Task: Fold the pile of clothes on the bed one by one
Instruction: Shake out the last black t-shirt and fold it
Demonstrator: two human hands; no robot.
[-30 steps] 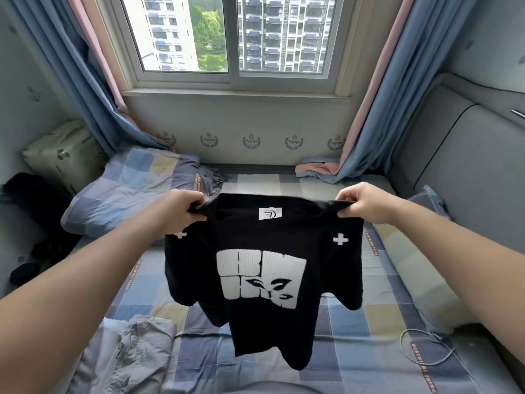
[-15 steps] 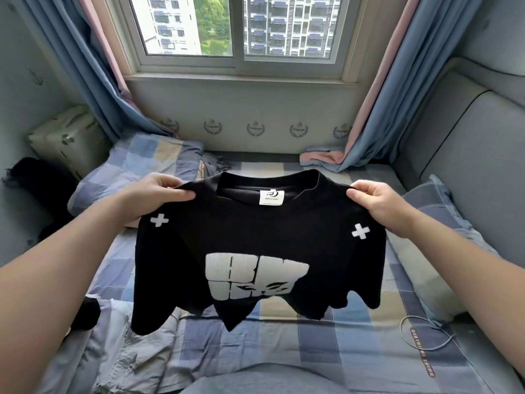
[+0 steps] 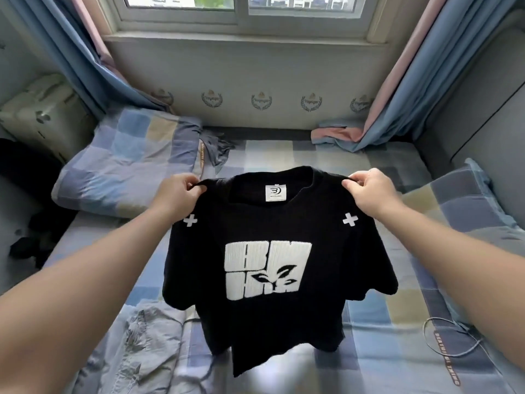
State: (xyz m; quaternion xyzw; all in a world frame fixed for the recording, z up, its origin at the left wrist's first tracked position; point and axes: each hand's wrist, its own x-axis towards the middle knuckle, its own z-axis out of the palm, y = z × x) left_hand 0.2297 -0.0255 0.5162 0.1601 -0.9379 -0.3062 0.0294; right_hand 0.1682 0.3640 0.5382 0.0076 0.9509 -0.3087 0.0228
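A black T-shirt (image 3: 267, 223) with a white block print and two small white crosses hangs in the air over the checked bed (image 3: 284, 155). My left hand (image 3: 177, 193) pinches its left shoulder seam. My right hand (image 3: 370, 191) pinches the right shoulder seam. The collar label faces me, and the sleeves and hem hang down loosely, with the hem near the sheet. A crumpled grey garment (image 3: 142, 348) lies on the bed at the lower left, partly behind my left forearm.
A folded checked quilt (image 3: 125, 163) lies at the back left, and a checked pillow (image 3: 466, 211) at the right by the grey headboard (image 3: 483, 115). A thin cable (image 3: 451, 339) loops at the right. Dark clothes (image 3: 25, 245) lie left of the bed. Curtains (image 3: 403, 89) hang down onto the mattress.
The shirt has come lower and nearer to the bed, and my hands have moved closer together on its shoulders. My view has tilted downward.
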